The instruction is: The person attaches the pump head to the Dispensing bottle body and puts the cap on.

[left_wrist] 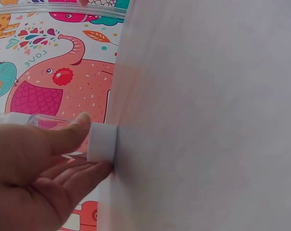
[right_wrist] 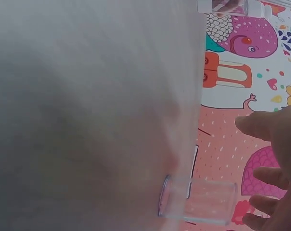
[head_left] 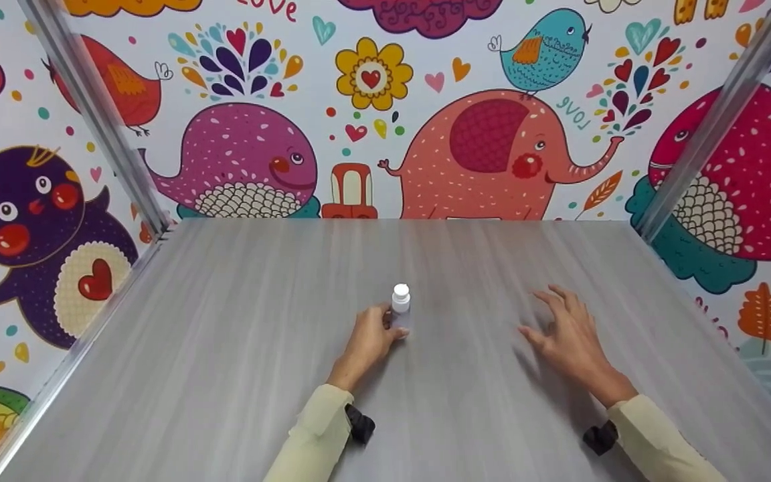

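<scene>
A small clear bottle (head_left: 401, 301) with a white top and white base stands upright on the table. My left hand (head_left: 367, 340) grips it low down between thumb and fingers. In the left wrist view the thumb lies across the clear body, just above the white base (left_wrist: 102, 143). My right hand (head_left: 574, 343) hovers over the table's right part, fingers spread and holding nothing. Close to its fingertips in the right wrist view stands a clear, see-through cylinder (right_wrist: 208, 201), apart from the hand. That cylinder cannot be made out in the head view.
The grey wood-grain table (head_left: 238, 301) runs back to a wall printed with cartoon animals (head_left: 372, 134). Metal posts (head_left: 101, 120) rise at both back corners. A black wrist strap (head_left: 360, 425) sits at each sleeve cuff.
</scene>
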`<state>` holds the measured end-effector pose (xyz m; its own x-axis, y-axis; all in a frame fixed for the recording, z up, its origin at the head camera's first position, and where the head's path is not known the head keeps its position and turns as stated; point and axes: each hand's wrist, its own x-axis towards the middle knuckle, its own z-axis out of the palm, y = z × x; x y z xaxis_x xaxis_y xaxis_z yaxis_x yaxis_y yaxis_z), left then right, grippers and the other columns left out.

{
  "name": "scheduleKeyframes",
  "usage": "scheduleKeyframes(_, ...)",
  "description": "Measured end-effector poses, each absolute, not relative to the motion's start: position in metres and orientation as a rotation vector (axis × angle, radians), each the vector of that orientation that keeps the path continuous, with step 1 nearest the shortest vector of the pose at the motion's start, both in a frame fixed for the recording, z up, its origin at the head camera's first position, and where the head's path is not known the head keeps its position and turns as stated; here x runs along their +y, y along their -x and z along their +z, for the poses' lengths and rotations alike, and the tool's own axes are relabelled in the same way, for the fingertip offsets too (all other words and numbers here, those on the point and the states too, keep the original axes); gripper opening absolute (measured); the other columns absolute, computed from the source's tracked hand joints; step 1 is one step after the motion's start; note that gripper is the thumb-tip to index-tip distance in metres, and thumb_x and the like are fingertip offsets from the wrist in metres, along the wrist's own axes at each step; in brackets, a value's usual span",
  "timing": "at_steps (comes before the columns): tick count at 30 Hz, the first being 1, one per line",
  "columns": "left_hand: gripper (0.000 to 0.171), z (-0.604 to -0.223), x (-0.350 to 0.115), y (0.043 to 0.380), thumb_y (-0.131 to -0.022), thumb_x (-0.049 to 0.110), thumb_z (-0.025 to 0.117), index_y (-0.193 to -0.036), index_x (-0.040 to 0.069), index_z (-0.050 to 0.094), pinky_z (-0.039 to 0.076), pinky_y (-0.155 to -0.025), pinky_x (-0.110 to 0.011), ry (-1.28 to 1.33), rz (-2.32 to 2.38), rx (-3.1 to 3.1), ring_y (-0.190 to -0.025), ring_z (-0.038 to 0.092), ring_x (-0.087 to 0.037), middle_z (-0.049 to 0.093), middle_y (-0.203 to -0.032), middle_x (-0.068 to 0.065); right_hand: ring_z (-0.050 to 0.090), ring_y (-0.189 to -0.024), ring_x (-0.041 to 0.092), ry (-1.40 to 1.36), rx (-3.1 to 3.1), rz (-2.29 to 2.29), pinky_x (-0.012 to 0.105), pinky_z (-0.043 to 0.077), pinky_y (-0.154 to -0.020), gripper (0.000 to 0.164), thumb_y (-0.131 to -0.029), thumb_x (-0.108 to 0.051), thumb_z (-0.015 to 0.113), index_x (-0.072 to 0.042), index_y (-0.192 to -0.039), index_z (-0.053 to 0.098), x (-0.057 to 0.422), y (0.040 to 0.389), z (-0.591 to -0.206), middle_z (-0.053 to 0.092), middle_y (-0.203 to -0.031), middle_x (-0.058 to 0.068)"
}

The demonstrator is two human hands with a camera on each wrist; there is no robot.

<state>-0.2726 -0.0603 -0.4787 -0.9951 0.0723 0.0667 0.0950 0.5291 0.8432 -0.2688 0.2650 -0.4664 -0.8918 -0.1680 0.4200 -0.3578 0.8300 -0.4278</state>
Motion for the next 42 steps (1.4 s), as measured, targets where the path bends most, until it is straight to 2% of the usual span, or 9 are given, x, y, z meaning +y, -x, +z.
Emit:
scheduleKeyframes(13, 0.043, -0.477, -0.060, 0.271, -0.079, 0.008, 0.070, -0.118, -0.004, 0.055, 0.052, -0.085, -0.038, 0.157, -1.502, -2.721, -0.103, 0.061, -0.026, 0.064, -0.111, -0.019, 0.035, -0.121, 0.040, -0.352, -2.653, 0.747, 0.062, 0.028, -0.093, 0.065, -0.073, -0.028, 0.077, -0.001, -0.126, 0.049, 0.282, 0.260, -0.471, 0.038, -0.135, 0.023)
scheduleKeyframes(23, 0.042, -0.477, -0.060, 0.270, -0.079, 0.008, 0.070, -0.117, -0.003, 0.056, 0.051, -0.085, -0.038, 0.155, -1.490, -2.710, -0.101, 0.061, -0.025, 0.064, -0.110, -0.019, 0.035, -0.124, 0.039, -0.272, -2.795, 0.847, 0.061, 0.035, -0.096, 0.075, -0.076, -0.036, 0.073, -0.001, -0.133, 0.039, 0.289, 0.255, -0.472, 0.030, -0.139, 0.022)
scheduleKeyframes(33, 0.042, -0.478, -0.060, 0.272, -0.078, 0.008, 0.070, -0.116, -0.004, 0.056, 0.051, -0.085, -0.038, 0.167, -1.489, -2.696, -0.102, 0.061, -0.025, 0.064, -0.110, -0.019, 0.041, -0.121, 0.041, -0.131, -2.870, 1.046, 0.058, 0.039, -0.094, 0.091, -0.076, -0.048, 0.069, 0.001, -0.139, 0.026, 0.295, 0.254, -0.474, 0.034, -0.137, 0.024)
scheduleKeyframes(42, 0.043, -0.479, -0.060, 0.272, -0.077, 0.008, 0.072, -0.115, -0.004, 0.057, 0.052, -0.083, -0.037, 0.169, -1.461, -2.710, -0.100, 0.062, -0.025, 0.065, -0.108, -0.019, 0.051, -0.113, 0.038, -0.052, -2.840, 1.142, 0.050, 0.046, -0.089, 0.077, -0.076, -0.043, 0.071, 0.001, -0.131, 0.038, 0.295, 0.254, -0.481, 0.049, -0.127, 0.022)
